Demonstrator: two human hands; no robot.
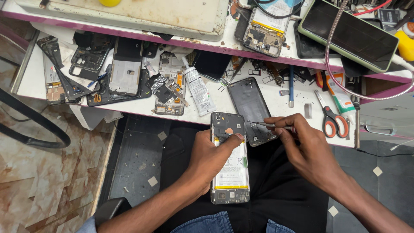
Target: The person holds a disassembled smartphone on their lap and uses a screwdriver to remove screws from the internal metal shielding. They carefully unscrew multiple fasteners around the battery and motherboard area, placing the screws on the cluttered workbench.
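I see an opened phone point(230, 162), back cover off, white battery exposed, lying lengthwise over the lap. Thin metal tweezers point(269, 125) point at its dark upper end.

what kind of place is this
Most likely a phone repair bench: the left hand holds an opened phone, the right hand holds tweezers, and dismantled phones cover the worktop.

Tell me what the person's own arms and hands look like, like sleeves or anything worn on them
Both forearms are bare, with no gloves, watch, rings or bracelets visible. The left hand and right hand are uncovered. At the bottom left edge, near the left elbow, a small patch of light blue sleeve shows, seemingly pushed or rolled up. No sleeve shows on the right arm within the frame.
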